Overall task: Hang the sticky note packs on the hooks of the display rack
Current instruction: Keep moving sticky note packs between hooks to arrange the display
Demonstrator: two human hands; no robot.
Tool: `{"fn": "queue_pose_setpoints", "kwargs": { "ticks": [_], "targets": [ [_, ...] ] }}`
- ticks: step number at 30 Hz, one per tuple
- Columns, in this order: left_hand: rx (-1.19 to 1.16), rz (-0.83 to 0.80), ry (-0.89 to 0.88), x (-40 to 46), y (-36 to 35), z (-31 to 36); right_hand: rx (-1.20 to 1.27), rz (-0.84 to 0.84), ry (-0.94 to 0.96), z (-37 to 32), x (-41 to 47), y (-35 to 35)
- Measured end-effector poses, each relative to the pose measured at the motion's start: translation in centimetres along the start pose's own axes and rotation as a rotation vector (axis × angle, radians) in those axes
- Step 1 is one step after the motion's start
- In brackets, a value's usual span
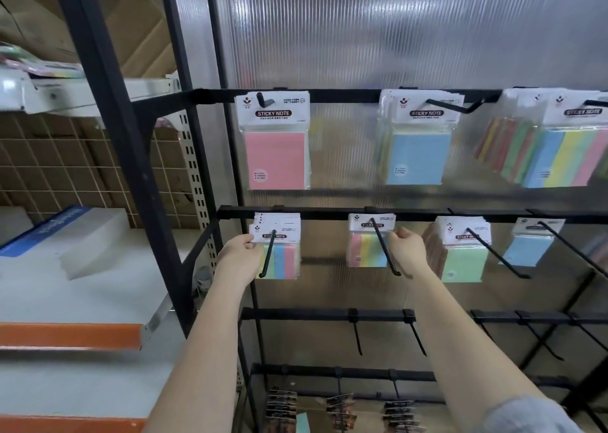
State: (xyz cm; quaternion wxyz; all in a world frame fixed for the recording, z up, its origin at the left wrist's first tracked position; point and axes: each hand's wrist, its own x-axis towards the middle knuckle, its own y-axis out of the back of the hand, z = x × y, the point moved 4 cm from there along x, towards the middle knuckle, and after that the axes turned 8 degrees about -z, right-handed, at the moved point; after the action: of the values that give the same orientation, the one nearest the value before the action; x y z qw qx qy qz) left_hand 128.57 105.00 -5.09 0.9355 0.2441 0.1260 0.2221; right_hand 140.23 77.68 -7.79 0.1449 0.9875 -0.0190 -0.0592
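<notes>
While both arms reach up toward the rack, the scene reads from near to far as follows.

Bottom rail: dark carded goods point(339, 411) hang low on the display rack point(329, 214), with bare hooks point(357, 337) on the rail above them.

Left hand: the left hand point(241, 251) pinches the white header edge of the striped packs point(279, 248), fingers curled on the card; the packs already sit on their hook point(268, 255), so the hold looks meant to push them back along it or square them up.

Right hand: the right hand point(406, 246) is loosely curled just beside the second hook point(385, 250); whether it touches the hook or the four-colour pack point(370, 245) hanging there cannot be told. It appears to hold nothing.

Task packs: both lie at fingertip reach on the middle rail, one at the left hand's fingers, one just left of the right hand.

Middle rail, rightward: green packs point(464, 251) and a blue pack point(529, 245) hang on their own hooks.

Top rail: a pink pack point(276, 156), blue packs point(418, 156) and striped stacks point(566, 156) hang before the ribbed translucent panel point(394, 31).

Left side: white shelving point(65, 97) stands apart.
</notes>
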Motion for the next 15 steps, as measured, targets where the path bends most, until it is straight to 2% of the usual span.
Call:
{"fn": "queue_pose_setpoints", "kwargs": {
  "ticks": [3, 9, 15],
  "targets": [
    [-0.008, -0.007, -0.001, 0.00, -0.02, -0.01, 0.030, 0.001, 0.019, -0.17, 0.20, -0.19],
    [0.046, -0.013, -0.005, -0.35, -0.01, -0.01, -0.004, 0.153, 0.042, -0.01, -0.59, 0.00],
    [0.086, -0.007, -0.026, -0.75, 0.10, 0.36, 0.054, 0.086, 0.007, 0.41, -0.70, -0.45]
  ]
}}
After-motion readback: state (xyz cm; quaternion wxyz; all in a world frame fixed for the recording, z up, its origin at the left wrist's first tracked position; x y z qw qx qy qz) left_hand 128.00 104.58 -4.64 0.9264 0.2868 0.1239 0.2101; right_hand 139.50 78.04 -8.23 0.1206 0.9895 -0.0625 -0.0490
